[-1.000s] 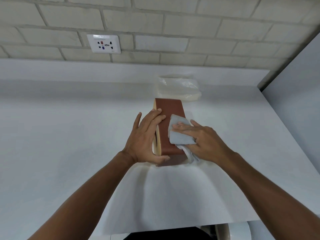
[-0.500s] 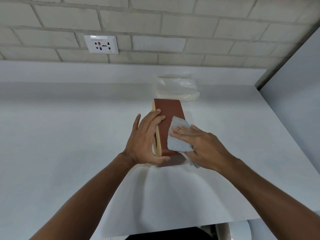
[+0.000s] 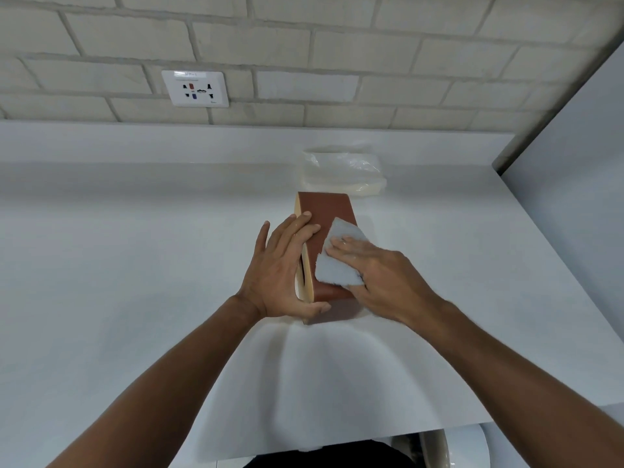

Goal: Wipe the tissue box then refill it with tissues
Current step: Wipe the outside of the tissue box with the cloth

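Observation:
A brown tissue box (image 3: 327,211) with a tan slotted face stands on its side in the middle of the white counter (image 3: 135,265). My left hand (image 3: 282,271) holds it from the left, fingers laid over the top edge and thumb hooked under the near end. My right hand (image 3: 385,282) presses a pale blue cloth (image 3: 339,261) flat against the box's upward brown face, fingers straight on the cloth. A clear plastic pack of white tissues (image 3: 342,173) lies just behind the box, by the back wall.
A brick wall with a white power socket (image 3: 196,88) rises behind the counter. A grey panel (image 3: 574,197) closes off the right side. The counter's front edge runs close to my body, with a white rounded object (image 3: 466,447) below it.
My right hand has slid the cloth away from me along the box's upper face, from near its close end toward the middle. The left hand and box have stayed put.

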Action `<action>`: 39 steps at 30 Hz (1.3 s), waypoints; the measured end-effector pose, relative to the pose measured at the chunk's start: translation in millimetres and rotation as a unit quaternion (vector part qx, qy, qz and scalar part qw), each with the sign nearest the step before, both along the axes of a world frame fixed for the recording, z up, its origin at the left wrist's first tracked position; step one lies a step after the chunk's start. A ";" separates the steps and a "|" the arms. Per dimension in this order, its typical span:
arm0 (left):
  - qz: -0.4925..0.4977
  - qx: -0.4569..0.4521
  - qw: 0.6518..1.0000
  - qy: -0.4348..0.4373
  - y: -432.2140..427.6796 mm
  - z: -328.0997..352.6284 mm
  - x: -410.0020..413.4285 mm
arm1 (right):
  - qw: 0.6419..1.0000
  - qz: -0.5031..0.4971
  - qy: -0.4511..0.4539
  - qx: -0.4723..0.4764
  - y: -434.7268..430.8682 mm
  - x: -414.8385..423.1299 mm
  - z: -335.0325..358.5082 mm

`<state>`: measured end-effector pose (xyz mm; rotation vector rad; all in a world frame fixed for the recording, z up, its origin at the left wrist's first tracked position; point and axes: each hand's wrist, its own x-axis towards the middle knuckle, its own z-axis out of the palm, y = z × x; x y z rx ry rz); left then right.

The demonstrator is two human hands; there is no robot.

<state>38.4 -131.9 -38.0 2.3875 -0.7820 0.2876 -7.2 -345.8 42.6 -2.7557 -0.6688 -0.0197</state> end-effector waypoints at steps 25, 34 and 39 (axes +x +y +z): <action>0.012 0.092 0.995 0.038 22.0 -16.4 -53.9 | 0.835 -0.275 0.188 0.438 -42.9 -35.7 -36.6; -0.006 0.245 0.968 -0.056 9.8 -13.6 -48.8 | 0.785 -0.284 0.180 0.520 -29.5 -24.0 -25.6; -0.005 0.277 0.957 -0.089 -0.2 29.0 -20.6 | 0.776 -0.291 0.163 0.536 -40.6 3.0 6.2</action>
